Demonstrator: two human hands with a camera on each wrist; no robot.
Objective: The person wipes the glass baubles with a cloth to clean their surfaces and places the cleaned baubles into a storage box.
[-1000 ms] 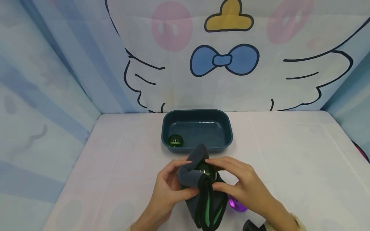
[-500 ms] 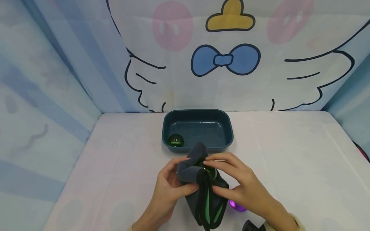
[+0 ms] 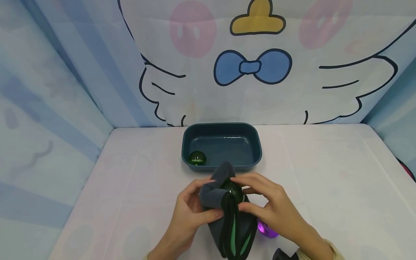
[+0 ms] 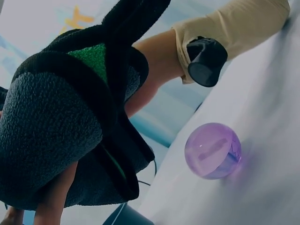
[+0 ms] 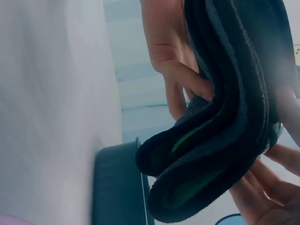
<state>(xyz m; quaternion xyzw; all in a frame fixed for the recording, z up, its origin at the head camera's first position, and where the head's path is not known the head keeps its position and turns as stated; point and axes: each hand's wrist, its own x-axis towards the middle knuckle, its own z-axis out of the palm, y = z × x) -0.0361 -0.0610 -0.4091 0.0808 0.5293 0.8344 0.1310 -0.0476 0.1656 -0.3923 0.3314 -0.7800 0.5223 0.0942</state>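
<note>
A folded dark grey cloth (image 3: 212, 198) with black edging and green inner faces is held up over the table, in front of the tray. My left hand (image 3: 188, 213) grips it from the left, thumb in front and fingers behind. A shiny dark green ball (image 3: 234, 190) sits in the fold at its top, partly wrapped. On the right, my right hand (image 3: 269, 202) pinches the ball, fingertips at its upper side and thumb below, close to the black edging. In the right wrist view, the folded cloth (image 5: 234, 126) hides most of the ball.
A dark teal tray (image 3: 230, 148) stands at the table's back, with a green ball (image 3: 197, 158) in its front left corner. A clear purple ball (image 4: 213, 151) rests on the white table below the right hand. A black wrist camera (image 4: 206, 61) is on the right sleeve.
My right fingers have lifted and resettled on the ball, which shows more fully in the fold than half a second ago. The left hand and cloth have hardly moved.
</note>
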